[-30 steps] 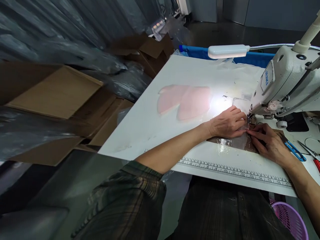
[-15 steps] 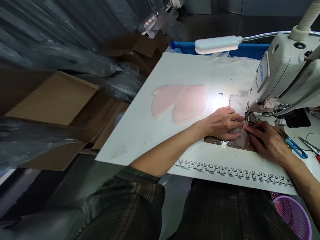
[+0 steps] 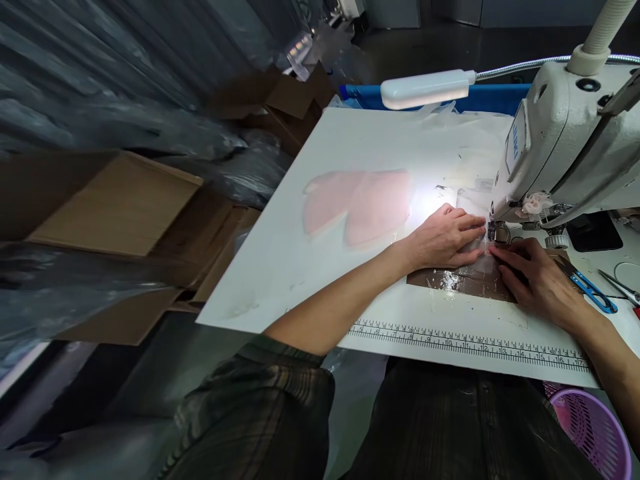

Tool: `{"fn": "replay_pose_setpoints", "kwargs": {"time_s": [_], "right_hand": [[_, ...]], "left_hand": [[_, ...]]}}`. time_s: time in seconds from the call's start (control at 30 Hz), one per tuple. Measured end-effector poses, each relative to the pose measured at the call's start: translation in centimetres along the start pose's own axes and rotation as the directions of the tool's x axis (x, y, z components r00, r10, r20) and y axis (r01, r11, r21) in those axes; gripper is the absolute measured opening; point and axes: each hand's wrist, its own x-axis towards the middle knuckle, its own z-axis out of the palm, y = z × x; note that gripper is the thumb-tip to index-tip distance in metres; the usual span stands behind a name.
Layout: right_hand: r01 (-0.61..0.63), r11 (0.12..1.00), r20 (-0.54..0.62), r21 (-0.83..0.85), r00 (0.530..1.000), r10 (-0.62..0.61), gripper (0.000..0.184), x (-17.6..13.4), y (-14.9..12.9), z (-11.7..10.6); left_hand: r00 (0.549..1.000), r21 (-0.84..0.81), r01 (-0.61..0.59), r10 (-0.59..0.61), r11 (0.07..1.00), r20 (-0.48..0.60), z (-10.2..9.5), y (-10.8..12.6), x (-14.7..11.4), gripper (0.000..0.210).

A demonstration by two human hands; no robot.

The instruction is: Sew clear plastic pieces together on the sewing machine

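My left hand [image 3: 447, 238] lies flat on a small piece of pale sheer fabric [image 3: 483, 265], its fingers stretched toward the presser foot [image 3: 498, 232] of a white sewing machine [image 3: 555, 140]. On the other side, my right hand [image 3: 537, 277] has its fingers bent and closed at the fabric's edge, just in front of the foot. Under both hands is a brown, shiny taped sheet [image 3: 463, 283]. The needle point and the fabric under the foot are hidden. Two pale pink cut fabric pieces [image 3: 380, 207] rest on the white table [image 3: 280, 267], left of my hands.
Blue thread snips [image 3: 593, 293] and scissors [image 3: 620, 288] lie on the right, near a black phone-like slab [image 3: 595, 231]. A white lamp [image 3: 427, 89] hangs over the table. A ruler strip [image 3: 465, 347] runs along the front edge. Cardboard boxes [image 3: 120, 207] stand left; a purple basket [image 3: 590, 427] is below.
Both hands have shifted slightly toward the presser foot, with the sheer fabric moving a little under it. The view has tilted slightly; the pink pieces stay in place.
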Motion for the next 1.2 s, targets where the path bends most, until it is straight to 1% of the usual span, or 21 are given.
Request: {"fn": "replay_pose_setpoints", "kwargs": {"time_s": [0.1, 0.17, 0.23, 0.3, 0.37, 0.43, 0.5, 0.57, 0.7, 0.8, 0.87, 0.93, 1.0, 1.07, 1.13, 1.2], "right_hand": [[-0.122, 0.989, 0.024, 0.082, 0.992, 0.12, 0.039, 0.0, 0.5, -0.5], [-0.213, 0.966, 0.055, 0.149, 0.977, 0.207, 0.038, 0.2, 0.8, -0.9], [-0.299, 0.932, 0.087, 0.204, 0.954, 0.287, 0.037, 0.4, 1.0, -1.0], [-0.354, 0.902, 0.105, 0.245, 0.935, 0.339, 0.037, 0.5, 1.1, -1.1], [-0.371, 0.887, 0.11, 0.274, 0.929, 0.354, 0.036, 0.5, 1.1, -1.1], [-0.363, 0.886, 0.111, 0.288, 0.932, 0.346, 0.034, 0.6, 1.1, -1.2], [-0.347, 0.895, 0.135, 0.28, 0.937, 0.321, 0.033, 0.8, 1.0, -1.7], [-0.335, 0.91, 0.194, 0.244, 0.936, 0.293, 0.034, 1.2, 0.9, -2.4], [-0.292, 0.94, 0.345, 0.175, 0.913, 0.22, 0.037, 2.6, 0.3, -3.8], [-0.253, 0.951, 0.366, 0.18, 0.914, 0.174, 0.031, 3.2, -0.2, -4.1], [-0.257, 0.944, 0.344, 0.208, 0.922, 0.176, 0.026, 3.1, -0.5, -3.6], [-0.259, 0.933, 0.308, 0.25, 0.935, 0.177, 0.027, 2.8, -0.6, -2.9], [-0.222, 0.938, 0.245, 0.268, 0.957, 0.156, 0.032, 2.3, -0.6, -2.0], [-0.163, 0.954, 0.176, 0.25, 0.977, 0.12, 0.035, 1.8, -0.6, -1.2], [-0.114, 0.971, 0.117, 0.211, 0.989, 0.091, 0.033, 1.6, -0.6, -0.7], [-0.096, 0.981, 0.075, 0.171, 0.994, 0.084, 0.031, 1.5, -0.7, -0.3]], "left_hand": [[0.999, -0.04, 0.04, -0.04, 0.998, 0.003, -0.5, -0.3, 0.1, 0.042], [0.998, -0.09, 0.068, -0.069, 0.994, -0.011, -1.3, -0.6, 0.2, 0.039], [0.996, -0.173, 0.087, -0.091, 0.981, -0.013, -2.2, -0.7, 0.3, 0.035], [0.997, -0.284, 0.081, -0.08, 0.955, 0.016, -3.2, -0.4, 0.4, 0.032], [0.995, -0.393, 0.066, -0.034, 0.917, 0.089, -4.0, 0.1, 0.6, 0.029], [0.983, -0.454, 0.074, 0.011, 0.888, 0.183, -4.4, 0.6, 0.6, 0.026], [0.967, -0.459, 0.099, 0.023, 0.883, 0.253, -4.3, 0.9, 0.7, 0.026], [0.962, -0.457, 0.127, 0.003, 0.88, 0.273, -3.8, 0.9, 0.6, 0.022], [0.973, -0.526, 0.167, -0.053, 0.834, 0.225, -2.5, 0.7, 0.5, 0.013], [0.982, -0.579, 0.171, -0.094, 0.797, 0.162, -1.7, 0.8, 0.2, 0.014], [0.985, -0.598, 0.169, -0.12, 0.784, 0.121, -1.3, 0.8, -0.1, 0.014], [0.986, -0.61, 0.168, -0.141, 0.774, 0.093, -0.9, 0.9, -0.3, 0.014], [0.987, -0.621, 0.152, -0.147, 0.769, 0.059, -0.6, 0.9, -0.4, 0.014], [0.989, -0.629, 0.115, -0.148, 0.769, 0.0, -0.3, 1.0, -0.5, 0.016], [0.986, -0.611, 0.077, -0.151, 0.788, -0.07, -0.1, 1.1, -0.6, 0.019], [0.982, -0.541, 0.043, -0.135, 0.84, -0.13, 0.0, 1.3, -0.6, 0.017]]}}
